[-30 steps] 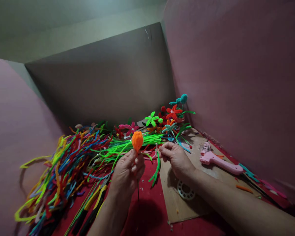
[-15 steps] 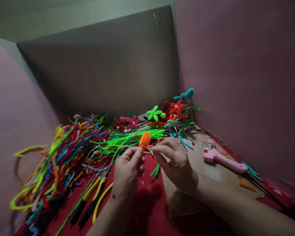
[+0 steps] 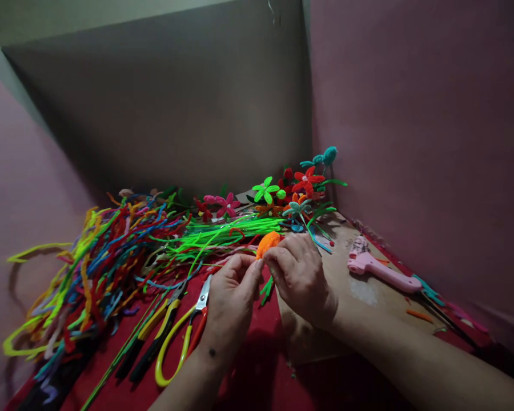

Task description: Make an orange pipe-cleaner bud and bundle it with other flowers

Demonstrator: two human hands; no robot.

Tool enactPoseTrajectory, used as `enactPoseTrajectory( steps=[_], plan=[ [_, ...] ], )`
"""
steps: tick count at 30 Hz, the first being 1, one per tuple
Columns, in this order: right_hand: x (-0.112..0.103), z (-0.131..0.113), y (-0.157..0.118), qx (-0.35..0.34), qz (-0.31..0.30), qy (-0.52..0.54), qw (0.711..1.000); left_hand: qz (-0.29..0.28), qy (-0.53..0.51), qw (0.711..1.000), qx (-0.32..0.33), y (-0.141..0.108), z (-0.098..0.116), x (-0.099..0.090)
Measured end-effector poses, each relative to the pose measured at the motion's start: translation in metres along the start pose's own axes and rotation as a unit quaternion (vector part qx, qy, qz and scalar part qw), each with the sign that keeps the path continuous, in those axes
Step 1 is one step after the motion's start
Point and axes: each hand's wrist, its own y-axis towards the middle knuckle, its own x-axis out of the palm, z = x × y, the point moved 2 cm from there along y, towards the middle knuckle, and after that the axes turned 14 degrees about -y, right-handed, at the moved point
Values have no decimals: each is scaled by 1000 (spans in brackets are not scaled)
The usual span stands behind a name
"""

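Site is a small handicraft work corner; whether in a home or a workshop cannot be determined. Supporting evidence: a tangled heap of multicoloured fuzzy craft stems (image 3: 103, 274) at left; a bundle of bright green fuzzy stems (image 3: 240, 228) at centre; a five-petalled green fuzzy flower (image 3: 264, 190) among others behind. Tools noted: yellow-and-black-handled pliers (image 3: 169, 314) and yellow-and-red-handled scissors (image 3: 203, 297), lower left of centre; a pink plastic pistol-shaped tool, apparently a glue gun (image 3: 383, 274), on a flat brown board (image 3: 342, 257) at right. Work surface: red (image 3: 124, 394). Plain pinkish walls (image 3: 411, 125) flank both sides.
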Motion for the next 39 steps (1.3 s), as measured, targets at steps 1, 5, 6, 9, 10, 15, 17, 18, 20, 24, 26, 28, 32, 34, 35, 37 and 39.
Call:
enactPoseTrajectory(
  steps=[1,5,6,9,10,15,17,18,20,24,26,28,32,34,35,37,39],
  plan=[
    [0,0,0,6,-2,2,1000,-3,-1,1000,-1,0,-1,0],
    [-3,-1,-1,40,0,57,998,3,-36,999,-2,4,-2,-4],
    [-4,-1,-1,46,1,74,996,5,-56,998,-7,7,-2,-7],
    [-7,0,-3,69,6,125,990,-5,-151,987,-52,18,-2,-16],
    [-7,2,-4,83,8,146,986,-16,-191,979,-73,22,-2,-19],
    [-2,6,-11,126,-21,255,958,-64,-362,913,-178,32,0,-30],
    [1,6,-13,146,-71,301,940,-69,-395,894,-201,31,0,-30],
    [3,5,-13,169,-100,328,924,-74,-402,888,-210,30,0,-29],
    [7,4,-11,226,-153,396,877,-89,-399,885,-223,27,-1,-26],
    [14,3,-3,340,-173,561,735,-128,-345,899,-237,19,-4,-16],
    [15,5,0,377,-148,611,681,-146,-305,909,-243,16,-6,-12],
    [15,9,1,391,-129,641,648,-164,-277,914,-248,14,-8,-10],
    [13,13,1,380,-143,666,625,-192,-241,918,-249,11,-12,-8],
    [13,14,0,375,-150,665,628,-188,-224,924,-248,10,-13,-8],
    [13,14,0,376,-149,664,629,-179,-214,929,-244,9,-13,-8],
    [14,15,-1,380,-143,668,623,-152,-181,945,-224,8,-11,-8],
    [15,16,-1,385,-139,671,618,-132,-135,965,-183,7,-8,-7]
  ],
)
